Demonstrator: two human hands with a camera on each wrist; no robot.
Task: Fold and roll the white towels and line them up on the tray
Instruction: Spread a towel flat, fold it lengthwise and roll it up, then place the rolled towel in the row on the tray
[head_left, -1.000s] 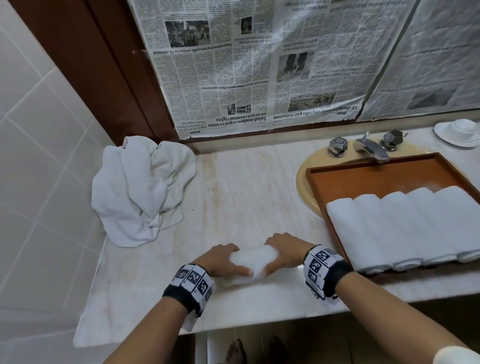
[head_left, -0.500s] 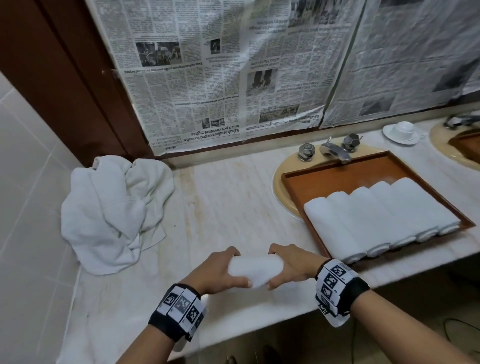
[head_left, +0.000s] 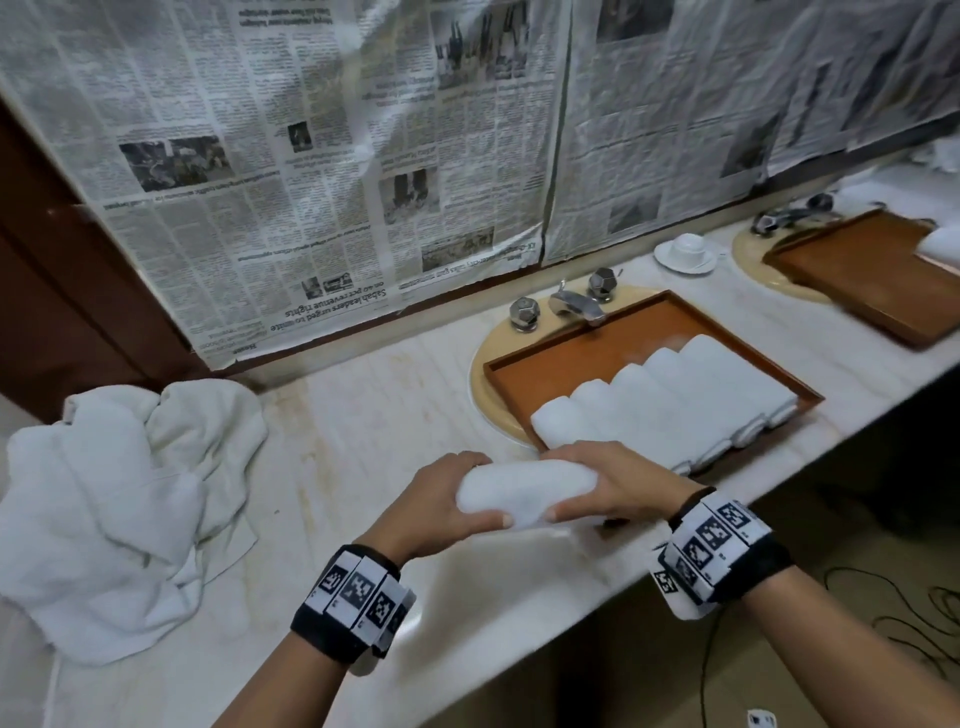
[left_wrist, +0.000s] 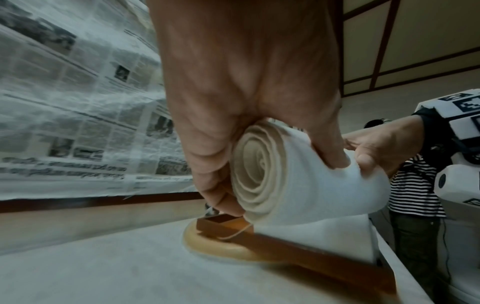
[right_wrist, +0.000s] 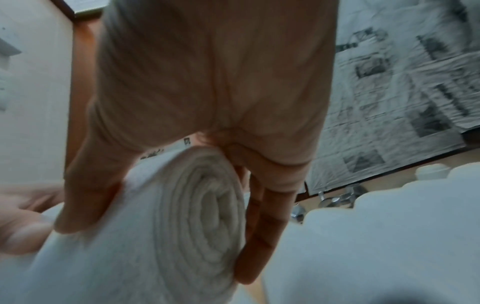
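Note:
A tightly rolled white towel (head_left: 524, 491) is held above the counter's front edge, just left of the brown tray (head_left: 597, 343). My left hand (head_left: 441, 512) grips its left end, my right hand (head_left: 613, 486) grips its right end. The spiral end of the rolled towel (left_wrist: 262, 170) shows in the left wrist view, its other end (right_wrist: 205, 207) in the right wrist view. Several rolled towels (head_left: 660, 400) lie side by side on the tray's near half. A heap of loose white towels (head_left: 119, 499) sits at the counter's left.
The tray lies over a beige sink (head_left: 485, 395) with a chrome tap (head_left: 571, 306). A second brown tray (head_left: 857, 280) covers another sink at the far right. A white cup and saucer (head_left: 685, 252) stands between them. Newspaper (head_left: 311, 156) covers the wall behind.
Both hands have lifted the rolled towel off the counter and carried it right, toward the tray. The head view has swung right.

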